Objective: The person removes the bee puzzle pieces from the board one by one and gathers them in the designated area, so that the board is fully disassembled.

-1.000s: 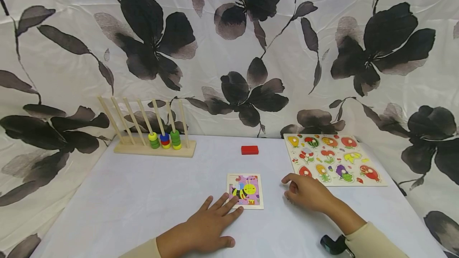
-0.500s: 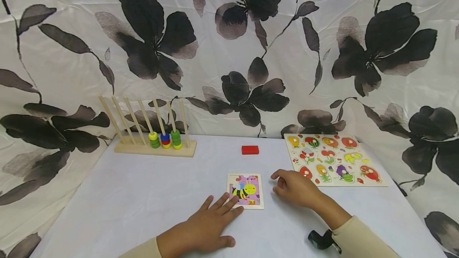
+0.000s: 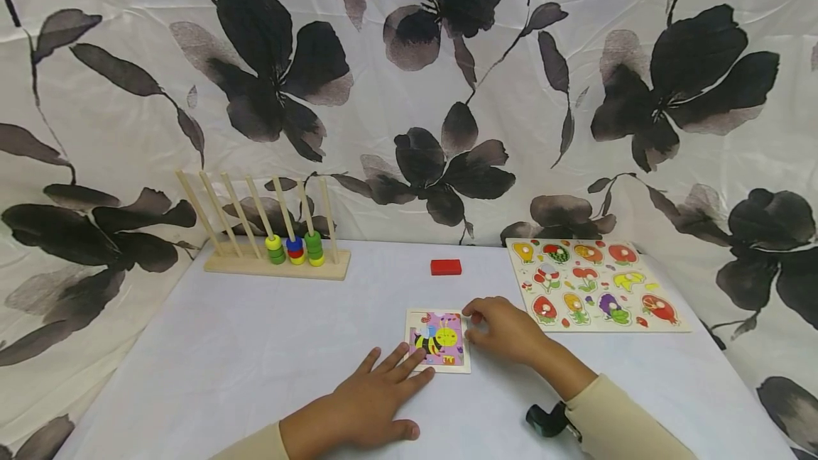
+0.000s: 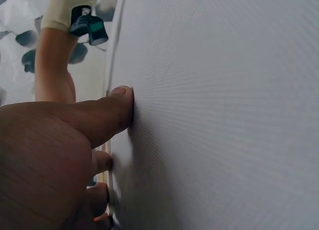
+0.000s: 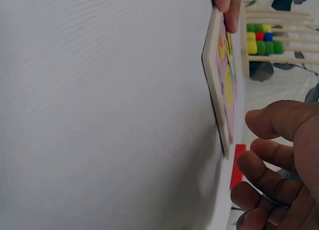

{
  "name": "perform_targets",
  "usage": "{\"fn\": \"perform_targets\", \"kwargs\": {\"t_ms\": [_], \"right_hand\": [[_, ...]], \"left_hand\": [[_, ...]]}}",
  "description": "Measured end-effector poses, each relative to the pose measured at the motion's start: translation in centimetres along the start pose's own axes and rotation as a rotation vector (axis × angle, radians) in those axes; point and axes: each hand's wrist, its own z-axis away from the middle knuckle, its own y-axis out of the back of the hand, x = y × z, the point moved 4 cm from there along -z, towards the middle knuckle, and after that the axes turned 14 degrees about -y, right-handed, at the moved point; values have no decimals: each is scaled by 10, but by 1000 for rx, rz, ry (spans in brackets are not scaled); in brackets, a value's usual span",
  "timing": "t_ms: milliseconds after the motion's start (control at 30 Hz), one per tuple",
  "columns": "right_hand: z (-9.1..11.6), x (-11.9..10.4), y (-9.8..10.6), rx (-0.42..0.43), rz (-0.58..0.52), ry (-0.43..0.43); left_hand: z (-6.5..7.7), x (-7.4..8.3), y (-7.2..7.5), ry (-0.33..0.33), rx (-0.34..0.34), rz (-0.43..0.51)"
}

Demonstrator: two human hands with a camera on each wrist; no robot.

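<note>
A small square bee puzzle (image 3: 437, 339) in a pale wooden frame lies flat near the middle of the table. My left hand (image 3: 367, 403) is spread with straight fingers, its fingertips resting on the puzzle's lower left corner. In the left wrist view, the left thumb (image 4: 112, 110) lies against the white cloth. My right hand (image 3: 505, 330) is at the puzzle's right edge, fingers bent and thumb apart from the index finger. The right wrist view shows the right hand (image 5: 284, 165) beside the puzzle (image 5: 224, 85) with nothing between its loosely curled fingers.
A red block (image 3: 446, 267) lies behind the puzzle. At the back left stands a wooden peg rack (image 3: 275, 270) with coloured rings on several pegs. A fruit puzzle board (image 3: 597, 286) lies at the back right. Floral cloth (image 3: 358, 91) hangs behind the table (image 3: 255, 339).
My right hand has moved left from near the fruit board to the bee puzzle's right edge. The left hand and the puzzle have stayed where they were.
</note>
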Motion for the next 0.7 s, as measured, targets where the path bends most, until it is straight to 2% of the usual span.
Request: {"fn": "perform_targets", "kwargs": {"t_ms": [700], "right_hand": [[-16, -28, -17, 7, 39, 53]], "left_hand": [[1, 0, -1, -20, -8, -37]]}}
